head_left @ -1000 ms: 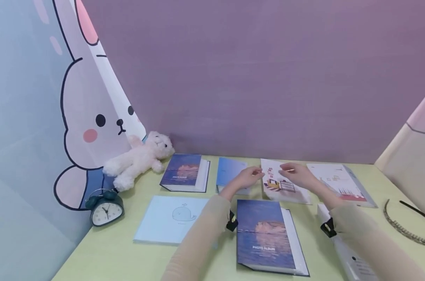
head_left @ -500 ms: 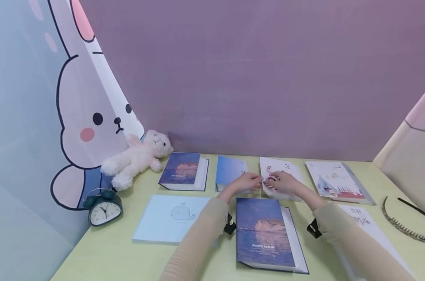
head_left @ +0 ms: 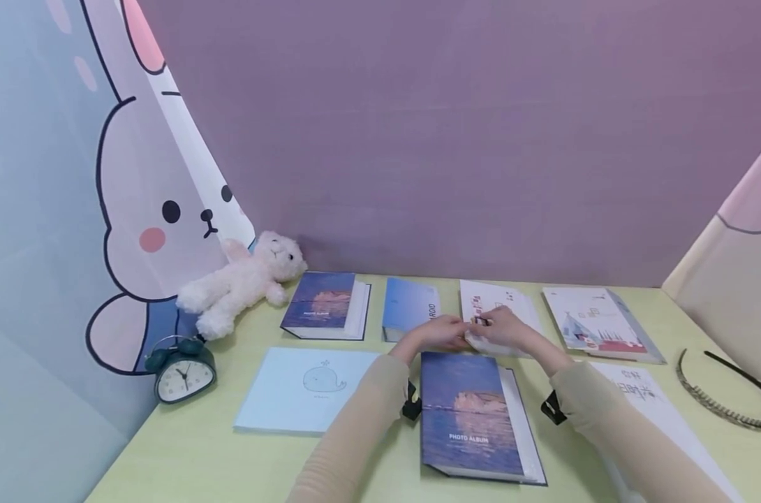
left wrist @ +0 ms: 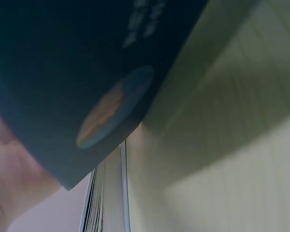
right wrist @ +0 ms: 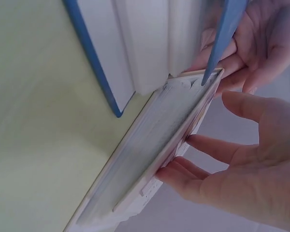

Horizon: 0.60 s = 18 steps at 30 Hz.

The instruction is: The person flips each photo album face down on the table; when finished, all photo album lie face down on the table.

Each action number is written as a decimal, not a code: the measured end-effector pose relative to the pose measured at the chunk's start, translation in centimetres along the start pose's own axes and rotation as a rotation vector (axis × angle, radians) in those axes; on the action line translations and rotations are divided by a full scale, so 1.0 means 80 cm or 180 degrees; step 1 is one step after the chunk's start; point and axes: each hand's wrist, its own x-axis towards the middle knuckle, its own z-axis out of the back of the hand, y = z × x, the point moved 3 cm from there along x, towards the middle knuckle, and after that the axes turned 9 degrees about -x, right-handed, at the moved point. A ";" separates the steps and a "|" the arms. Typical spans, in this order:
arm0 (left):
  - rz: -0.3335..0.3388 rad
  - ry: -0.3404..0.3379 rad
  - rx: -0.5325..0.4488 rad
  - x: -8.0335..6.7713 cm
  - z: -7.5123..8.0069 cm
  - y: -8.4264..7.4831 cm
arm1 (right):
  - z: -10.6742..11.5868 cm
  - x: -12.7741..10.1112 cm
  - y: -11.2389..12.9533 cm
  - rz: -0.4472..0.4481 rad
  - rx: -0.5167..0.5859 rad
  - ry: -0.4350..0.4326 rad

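In the head view, a white album (head_left: 515, 297) with a red and yellow drawing lies at the back. My right hand (head_left: 505, 328) is over its near left part; in the right wrist view the outstretched fingers (right wrist: 210, 145) touch its cover. My left hand (head_left: 442, 331) is beside it, fingertips right at the album's corner in the right wrist view. Just in front of both hands lies a navy photo album (head_left: 468, 419); its dark spine (left wrist: 87, 72) fills much of the left wrist view. Behind the left hand is a blue gradient album (head_left: 408, 304).
A second navy photo album (head_left: 320, 304) and a pale blue whale album (head_left: 301, 398) lie to the left, near a green alarm clock (head_left: 184, 374) and a white plush toy (head_left: 245, 279). Rightward are a tent-picture album (head_left: 594, 318), a white booklet (head_left: 653, 412) and a headband (head_left: 720, 412).
Both hands have come down from above the white album to its near left corner. The right hand has moved left and nearer, so the gap between the hands has closed.
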 end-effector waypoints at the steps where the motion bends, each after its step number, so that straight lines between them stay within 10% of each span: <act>1: -0.0008 -0.0012 0.0023 0.001 0.000 0.000 | -0.001 -0.001 0.000 -0.0029 0.0033 0.0024; 18: 0.0036 -0.0043 -0.0715 0.004 -0.002 0.006 | 0.005 -0.014 -0.020 -0.0072 0.0600 0.0091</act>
